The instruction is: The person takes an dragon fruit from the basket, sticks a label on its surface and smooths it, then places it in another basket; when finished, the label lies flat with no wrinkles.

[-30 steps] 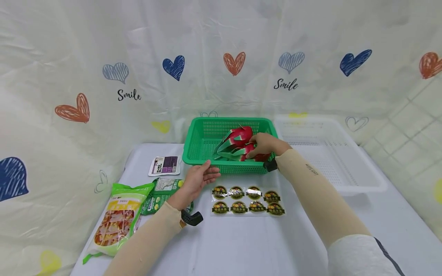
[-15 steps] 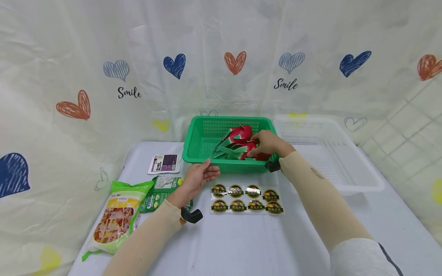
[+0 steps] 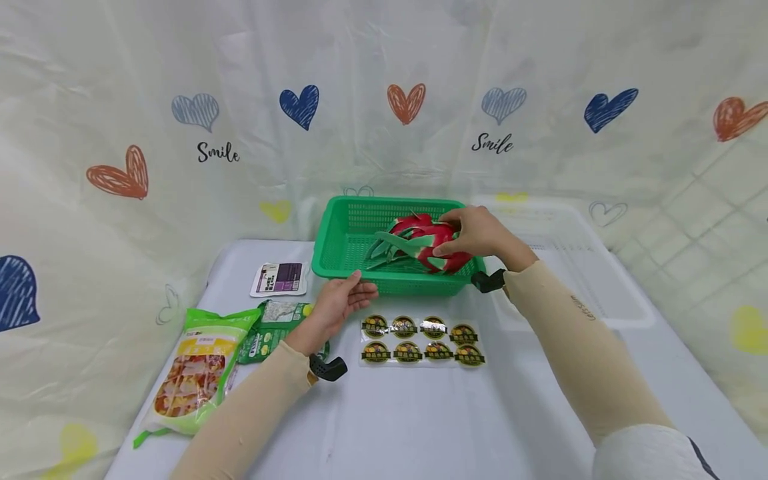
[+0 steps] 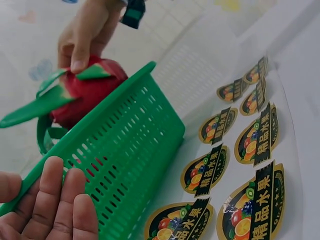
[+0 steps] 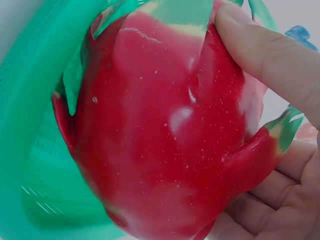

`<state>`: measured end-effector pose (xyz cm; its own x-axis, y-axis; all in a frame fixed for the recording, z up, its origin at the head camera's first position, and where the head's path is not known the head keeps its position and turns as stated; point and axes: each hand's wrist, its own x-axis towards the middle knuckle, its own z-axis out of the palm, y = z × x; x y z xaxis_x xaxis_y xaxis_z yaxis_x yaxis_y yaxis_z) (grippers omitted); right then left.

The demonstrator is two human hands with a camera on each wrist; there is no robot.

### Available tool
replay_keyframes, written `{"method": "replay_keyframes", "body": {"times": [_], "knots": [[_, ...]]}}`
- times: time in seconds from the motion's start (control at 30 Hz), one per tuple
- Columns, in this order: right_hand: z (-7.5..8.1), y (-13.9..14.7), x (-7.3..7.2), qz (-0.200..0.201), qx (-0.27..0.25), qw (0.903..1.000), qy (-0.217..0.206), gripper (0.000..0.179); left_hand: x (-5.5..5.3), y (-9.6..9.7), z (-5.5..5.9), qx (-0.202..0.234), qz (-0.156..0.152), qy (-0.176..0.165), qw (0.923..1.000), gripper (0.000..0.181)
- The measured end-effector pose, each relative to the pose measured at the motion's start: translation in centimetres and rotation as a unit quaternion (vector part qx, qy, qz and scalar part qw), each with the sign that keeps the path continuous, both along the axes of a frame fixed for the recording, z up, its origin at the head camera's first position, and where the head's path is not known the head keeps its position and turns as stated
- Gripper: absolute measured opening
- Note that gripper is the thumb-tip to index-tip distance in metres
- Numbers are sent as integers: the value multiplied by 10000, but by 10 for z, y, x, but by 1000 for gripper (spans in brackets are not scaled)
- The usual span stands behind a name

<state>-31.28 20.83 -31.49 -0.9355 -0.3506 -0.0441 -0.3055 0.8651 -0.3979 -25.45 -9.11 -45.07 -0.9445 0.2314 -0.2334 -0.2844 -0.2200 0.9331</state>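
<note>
My right hand (image 3: 480,233) grips a red dragon fruit (image 5: 170,120) with green-tipped scales, thumb on one side and fingers round the other. The fruit is at the right end of the green basket (image 3: 390,283), raised to about rim height. Behind it another dragon fruit (image 3: 414,222) shows in part inside the basket. At the basket's front rim is my left hand (image 3: 339,305), thumb by the rim and relaxed fingers (image 4: 52,185) in front of the outer wall. Nothing lies in its palm.
A sheet of round fruit stickers (image 3: 414,340) lies before the basket. To the right stands a white basket (image 3: 636,293), partly behind my right arm. On the left are a purple-and-white packet (image 3: 279,279), a green packet (image 3: 279,313) and a larger food bag (image 3: 198,367).
My right hand has lifted the front dragon fruit upward and slightly right within the green basket. My left hand stays at the front rim. The head view has shifted a little.
</note>
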Motion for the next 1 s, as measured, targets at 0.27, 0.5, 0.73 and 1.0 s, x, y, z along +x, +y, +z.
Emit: {"method": "replay_keyframes", "body": {"times": [0.27,0.5,0.73,1.0], "knots": [[17,3,27,-15,-242,9994,235,70,0,-1,2,42,-63,7,10000,47],[20,2,64,-5,-305,9993,211,70,-1,-2,1,29,-49,-20,10000,48],[7,7,104,-243,-459,9984,224,71,-4,-1,0,90,9,-58,9999,49],[-42,10,157,-185,-721,9972,-107,71,-6,0,3,126,-104,-53,9999,49]]}}
